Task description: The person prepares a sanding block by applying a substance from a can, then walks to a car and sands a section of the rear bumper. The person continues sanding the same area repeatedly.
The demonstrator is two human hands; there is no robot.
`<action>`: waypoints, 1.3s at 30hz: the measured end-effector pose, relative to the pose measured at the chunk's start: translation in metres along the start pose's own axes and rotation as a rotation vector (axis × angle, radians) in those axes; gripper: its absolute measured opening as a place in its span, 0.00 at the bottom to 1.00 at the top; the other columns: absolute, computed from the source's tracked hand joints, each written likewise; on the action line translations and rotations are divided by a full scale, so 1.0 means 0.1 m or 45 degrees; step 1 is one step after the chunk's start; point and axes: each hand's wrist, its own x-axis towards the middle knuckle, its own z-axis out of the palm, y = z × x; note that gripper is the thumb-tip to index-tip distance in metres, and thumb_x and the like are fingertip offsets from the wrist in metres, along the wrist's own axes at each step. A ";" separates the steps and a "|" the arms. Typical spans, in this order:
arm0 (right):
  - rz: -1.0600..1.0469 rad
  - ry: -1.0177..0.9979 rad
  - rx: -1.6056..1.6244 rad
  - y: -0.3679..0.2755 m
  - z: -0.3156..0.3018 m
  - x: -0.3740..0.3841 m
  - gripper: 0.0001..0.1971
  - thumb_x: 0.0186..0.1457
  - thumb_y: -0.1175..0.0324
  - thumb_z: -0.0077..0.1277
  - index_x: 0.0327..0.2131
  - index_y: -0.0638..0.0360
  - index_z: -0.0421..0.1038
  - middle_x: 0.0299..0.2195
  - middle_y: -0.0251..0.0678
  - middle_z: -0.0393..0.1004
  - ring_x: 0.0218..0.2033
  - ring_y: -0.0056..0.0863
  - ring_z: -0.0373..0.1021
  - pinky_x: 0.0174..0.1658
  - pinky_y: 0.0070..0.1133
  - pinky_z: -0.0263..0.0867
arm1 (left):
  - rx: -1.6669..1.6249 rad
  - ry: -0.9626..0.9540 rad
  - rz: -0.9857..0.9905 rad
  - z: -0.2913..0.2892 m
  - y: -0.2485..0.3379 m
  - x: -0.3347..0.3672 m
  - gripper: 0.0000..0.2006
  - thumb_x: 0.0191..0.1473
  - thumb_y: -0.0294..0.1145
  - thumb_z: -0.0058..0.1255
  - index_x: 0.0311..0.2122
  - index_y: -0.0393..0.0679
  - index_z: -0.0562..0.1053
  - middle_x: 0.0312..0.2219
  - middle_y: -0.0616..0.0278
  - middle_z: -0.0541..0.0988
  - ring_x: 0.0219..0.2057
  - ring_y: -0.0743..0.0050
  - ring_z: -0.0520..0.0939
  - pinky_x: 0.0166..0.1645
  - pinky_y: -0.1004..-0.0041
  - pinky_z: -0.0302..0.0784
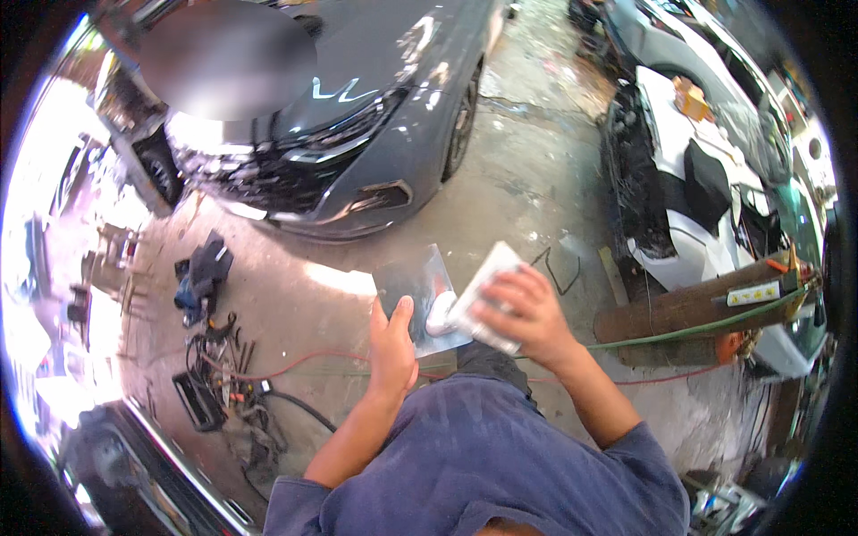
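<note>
Grey glossy flat sheet (411,275) gripped in L hand (391,344), thumb lying on top; other fingers mostly hidden, can't tell how they sit. White blob (439,317) nr sheet's R edge. R hand (529,313) has fingers curled round a white slab-like block (483,279), tilted, right by the blob; can't tell if touching. Both held mid-view, above concrete floor (536,170). Dark grey car (420,152) ahead; brown gas cylinder (670,308) off to R; red hose (304,359) on floor, L side.
</note>
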 end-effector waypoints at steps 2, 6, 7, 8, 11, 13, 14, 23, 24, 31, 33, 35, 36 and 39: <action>-0.008 -0.125 -0.025 0.34 -0.09 0.08 0.25 0.48 0.68 0.55 0.52 0.32 0.74 0.49 0.25 0.73 0.52 0.28 0.69 0.61 0.41 0.57 | 0.080 -0.075 -0.011 0.42 0.01 0.36 0.18 0.64 0.24 0.41 0.58 0.34 0.63 0.50 0.56 0.73 0.51 0.69 0.74 0.58 0.69 0.67; 0.067 -0.191 -0.137 1.35 -0.55 0.21 0.27 0.46 0.67 0.54 0.53 0.32 0.73 0.50 0.23 0.73 0.53 0.26 0.68 0.63 0.41 0.55 | 0.186 -0.222 0.032 1.25 -0.21 1.08 0.17 0.65 0.25 0.41 0.58 0.34 0.64 0.50 0.57 0.74 0.51 0.71 0.73 0.58 0.70 0.66; 0.076 -0.207 -0.126 1.46 -0.59 0.28 0.26 0.46 0.67 0.54 0.52 0.32 0.74 0.49 0.23 0.73 0.53 0.26 0.68 0.63 0.42 0.55 | 0.255 -0.260 0.038 1.47 -0.25 1.22 0.17 0.65 0.26 0.40 0.57 0.34 0.64 0.50 0.56 0.74 0.51 0.72 0.73 0.58 0.70 0.67; 0.058 -0.207 -0.144 1.65 -0.67 0.36 0.26 0.46 0.66 0.54 0.52 0.32 0.74 0.49 0.22 0.73 0.53 0.26 0.68 0.63 0.42 0.54 | 0.247 -0.296 0.034 1.70 -0.27 1.38 0.16 0.66 0.27 0.41 0.57 0.34 0.64 0.50 0.57 0.74 0.50 0.73 0.74 0.57 0.70 0.68; 0.121 -0.210 -0.237 2.21 -1.06 0.29 0.22 0.45 0.66 0.54 0.48 0.35 0.75 0.49 0.23 0.73 0.52 0.25 0.69 0.64 0.43 0.54 | 0.301 -0.439 -0.014 2.17 -0.38 1.79 0.16 0.67 0.30 0.41 0.56 0.35 0.65 0.48 0.58 0.75 0.47 0.74 0.75 0.54 0.72 0.70; 0.172 -0.174 -0.292 2.54 -1.25 0.29 0.21 0.45 0.66 0.54 0.46 0.38 0.75 0.46 0.23 0.74 0.51 0.25 0.70 0.63 0.43 0.55 | 0.387 -0.621 -0.126 2.48 -0.47 1.91 0.16 0.67 0.30 0.41 0.56 0.35 0.66 0.47 0.58 0.76 0.46 0.75 0.75 0.53 0.72 0.71; 0.207 -0.171 -0.266 2.57 -1.26 0.25 0.21 0.45 0.66 0.54 0.46 0.39 0.75 0.46 0.24 0.75 0.50 0.25 0.70 0.63 0.42 0.55 | 0.429 -0.719 -0.190 2.63 -0.49 1.91 0.16 0.67 0.30 0.41 0.56 0.35 0.66 0.47 0.58 0.76 0.46 0.75 0.75 0.52 0.73 0.71; 0.408 0.063 -0.244 2.64 -1.44 -0.16 0.20 0.47 0.69 0.51 0.46 0.42 0.76 0.49 0.26 0.75 0.51 0.26 0.71 0.58 0.35 0.61 | 0.903 -0.908 0.245 3.77 -0.87 2.18 0.14 0.66 0.31 0.42 0.50 0.33 0.70 0.36 0.53 0.80 0.38 0.71 0.78 0.45 0.69 0.73; 0.415 0.068 -0.266 2.64 -1.46 -0.22 0.20 0.47 0.69 0.51 0.46 0.42 0.76 0.48 0.26 0.75 0.51 0.26 0.71 0.58 0.35 0.61 | 0.925 -0.940 0.277 3.89 -0.90 2.18 0.14 0.66 0.32 0.42 0.50 0.33 0.70 0.35 0.52 0.81 0.37 0.70 0.78 0.44 0.68 0.74; 0.732 0.191 -0.256 2.79 -1.67 -0.55 0.19 0.49 0.67 0.54 0.48 0.41 0.76 0.49 0.34 0.73 0.53 0.33 0.70 0.59 0.38 0.61 | 0.856 -1.096 0.441 4.56 -0.98 2.27 0.15 0.68 0.35 0.42 0.50 0.34 0.68 0.33 0.57 0.80 0.34 0.75 0.77 0.40 0.70 0.73; 0.736 0.392 -0.200 2.82 -1.85 -0.40 0.22 0.50 0.68 0.58 0.51 0.43 0.76 0.54 0.43 0.68 0.56 0.42 0.67 0.62 0.40 0.60 | 0.710 -1.114 0.246 4.59 -1.19 2.51 0.13 0.67 0.33 0.43 0.50 0.36 0.68 0.38 0.59 0.79 0.37 0.74 0.78 0.43 0.72 0.73; 0.703 0.435 -0.122 2.93 -1.85 -0.24 0.23 0.49 0.69 0.59 0.51 0.43 0.75 0.55 0.44 0.66 0.57 0.43 0.65 0.62 0.40 0.59 | 0.433 -0.951 -0.201 4.52 -1.38 2.61 0.13 0.66 0.32 0.44 0.51 0.37 0.68 0.41 0.58 0.78 0.39 0.71 0.79 0.46 0.71 0.74; 0.698 0.461 -0.091 3.00 -1.83 -0.19 0.23 0.49 0.70 0.59 0.51 0.43 0.75 0.56 0.45 0.65 0.58 0.44 0.64 0.62 0.40 0.59 | 0.296 -0.874 -0.430 4.56 -1.44 2.65 0.13 0.66 0.31 0.45 0.52 0.37 0.68 0.42 0.58 0.78 0.40 0.70 0.79 0.47 0.71 0.74; 0.714 0.429 -0.067 3.39 -1.58 -0.14 0.27 0.49 0.74 0.59 0.55 0.45 0.72 0.56 0.46 0.64 0.59 0.46 0.63 0.63 0.39 0.59 | 0.109 -0.759 -0.635 4.58 -1.56 2.92 0.13 0.64 0.28 0.45 0.51 0.37 0.66 0.44 0.54 0.77 0.42 0.66 0.81 0.49 0.65 0.78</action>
